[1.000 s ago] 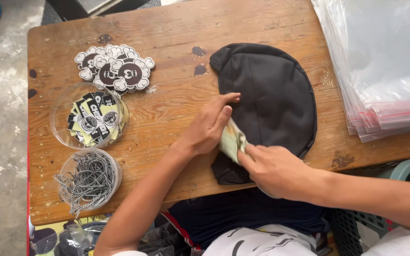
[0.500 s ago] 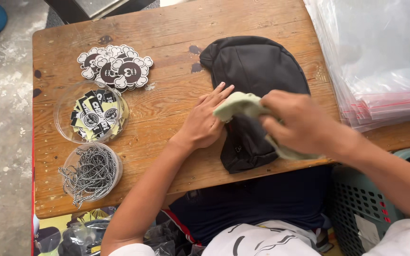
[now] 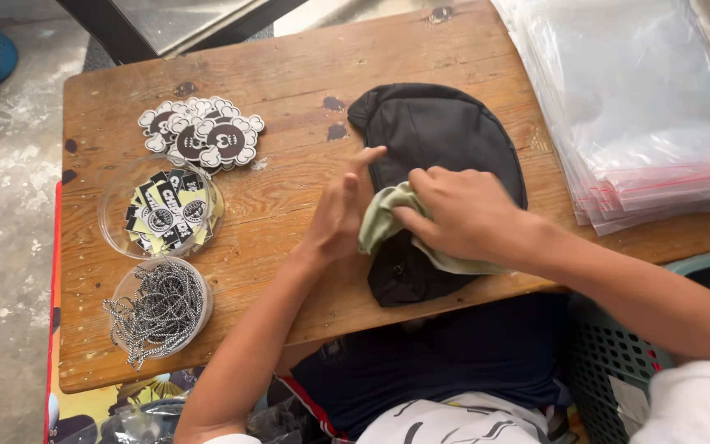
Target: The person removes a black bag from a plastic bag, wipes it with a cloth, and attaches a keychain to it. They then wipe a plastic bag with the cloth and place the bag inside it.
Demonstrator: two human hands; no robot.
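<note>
A black cap lies flat on the wooden table, its near end reaching the front edge. My right hand grips a pale green cloth and presses it onto the cap's near half. My left hand rests flat against the cap's left edge, fingers stretched out and touching both cap and cloth.
A pile of black-and-white flower-shaped tags lies at the back left. In front of it stand a clear dish of printed tags and a clear dish of metal ball chains. Stacked clear zip bags cover the right side. A teal basket sits below.
My right hand has pulled the green cloth out of the cap's near end and now wipes it across the cap. My left hand stayed by the cap's left edge.
</note>
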